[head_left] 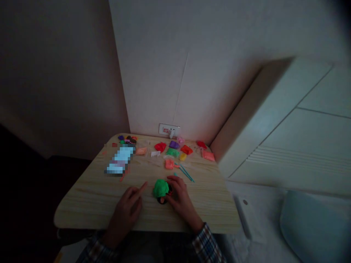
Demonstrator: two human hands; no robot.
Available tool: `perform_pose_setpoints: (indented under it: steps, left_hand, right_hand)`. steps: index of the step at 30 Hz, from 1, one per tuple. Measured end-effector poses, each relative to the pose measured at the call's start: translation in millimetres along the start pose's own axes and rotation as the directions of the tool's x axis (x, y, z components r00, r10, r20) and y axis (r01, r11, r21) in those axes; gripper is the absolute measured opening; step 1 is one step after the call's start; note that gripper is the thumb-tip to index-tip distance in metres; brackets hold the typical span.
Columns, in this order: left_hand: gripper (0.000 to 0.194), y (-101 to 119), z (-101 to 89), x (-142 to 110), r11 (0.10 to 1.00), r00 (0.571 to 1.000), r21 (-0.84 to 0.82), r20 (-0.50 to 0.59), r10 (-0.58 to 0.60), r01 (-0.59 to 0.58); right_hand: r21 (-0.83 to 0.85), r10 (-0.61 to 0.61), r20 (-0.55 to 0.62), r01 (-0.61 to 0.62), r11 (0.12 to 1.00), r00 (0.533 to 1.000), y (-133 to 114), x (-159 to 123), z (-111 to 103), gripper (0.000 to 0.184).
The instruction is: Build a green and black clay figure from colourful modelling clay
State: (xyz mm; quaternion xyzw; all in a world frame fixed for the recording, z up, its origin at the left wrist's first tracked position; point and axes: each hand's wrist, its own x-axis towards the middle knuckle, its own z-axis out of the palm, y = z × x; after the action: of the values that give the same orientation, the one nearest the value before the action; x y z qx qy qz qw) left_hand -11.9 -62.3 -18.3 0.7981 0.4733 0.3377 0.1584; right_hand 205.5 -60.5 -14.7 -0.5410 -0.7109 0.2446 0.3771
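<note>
A bumpy green clay piece [161,187] with a dark base and small red bits at its right side stands near the table's front middle. My right hand [178,193] curls around its right side, fingers behind and thumb in front, holding it. To the left, my left hand [128,206] hovers over the wood with the index finger stretched out towards the green clay; nothing shows in it. Beyond the right hand lie a salmon clay packet [169,164] and thin teal sticks [187,173], probably modelling tools.
A phone [120,160], blurred out, lies at the table's left. Clay packets, among them red [160,147], green [173,152], purple [174,144] and coral [208,155], line the back. Behind them is a wall socket [169,129]. A white cabinet [274,120] borders the right.
</note>
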Motion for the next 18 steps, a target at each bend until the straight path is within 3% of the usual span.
perform_pose_setpoints:
  steps: [4, 9, 13, 15, 18]
  left_hand:
    - [0.037, 0, -4.4, 10, 0.989, 0.981, -0.115, -0.156, -0.112, 0.095]
    - [0.031, 23, -15.3, 44, 0.902, 0.898, -0.385, -0.302, -0.321, 0.193]
    - [0.028, 38, -31.3, 90, 0.854, 0.82, -0.51, -0.445, -0.36, 0.098]
    - [0.029, 36, -40.5, 117, 0.844, 0.772, -0.535, -0.52, -0.365, 0.039]
    - [0.024, 28, -54.3, 155, 0.894, 0.733, -0.445, -0.625, -0.269, -0.052]
  right_hand:
    - [0.035, -0.023, -0.026, 0.024, 0.999, 0.999, -2, 9, 10, 0.034]
    - [0.117, -0.042, -0.089, 0.053, 0.992, 0.995, -5, 20, 8, 0.026]
    - [0.153, -0.08, -0.164, 0.105, 0.983, 0.983, 1, 43, 2, 0.031]
    - [0.138, -0.123, -0.126, 0.14, 0.98, 0.984, 5, 57, 2, 0.034]
    - [0.081, -0.164, -0.02, 0.165, 0.983, 0.986, 4, 73, 5, 0.034]
